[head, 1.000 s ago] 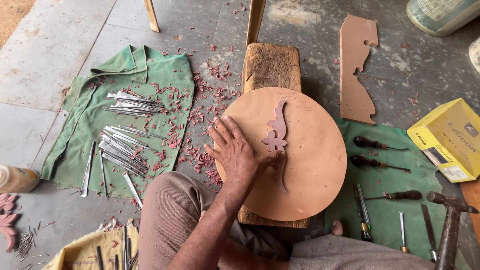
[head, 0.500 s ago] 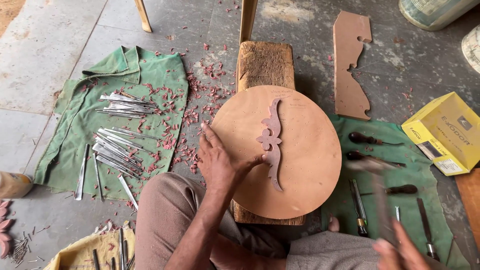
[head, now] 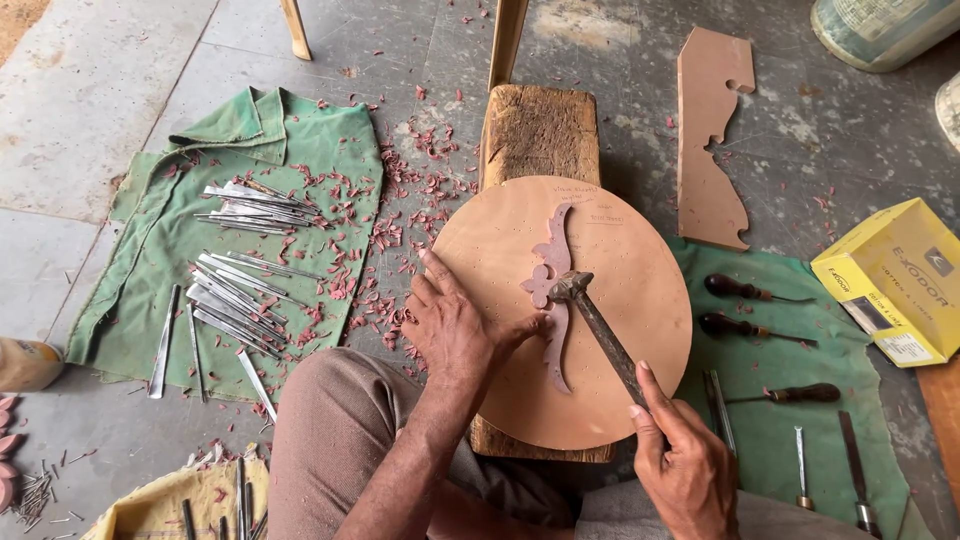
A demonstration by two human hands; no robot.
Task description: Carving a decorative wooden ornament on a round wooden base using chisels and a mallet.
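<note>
A green cloth [head: 140,290] lies on the floor [head: 90,110] at the left, strewn with steel chisels [head: 235,290] in two loose bundles and reddish shavings [head: 400,200] that spill toward a wood block [head: 540,130]. A second green cloth [head: 770,440] at the right carries dark-handled tools [head: 745,292] laid side by side, well apart from the disc. A yellow box [head: 895,285] sits at the far right, closed, so its contents cannot be told. A cut-out board [head: 710,140] lies flat above the right cloth, beside the block. At the lower left a yellow cloth [head: 150,510] holds a few more tools, with small nails [head: 40,490] scattered just beside it.

A round disc [head: 620,330] rests on the block, and nothing stands between it and the hands. A thin carved strip [head: 553,255] lies along its middle, running top to bottom. The left hand [head: 455,325] lies flat and open on the disc, fingertips touching the strip's left edge. The right hand [head: 690,460] is closed around the handle of a hammer [head: 600,325], whose head rests on the strip near its middle, just beside the left fingertips.
</note>
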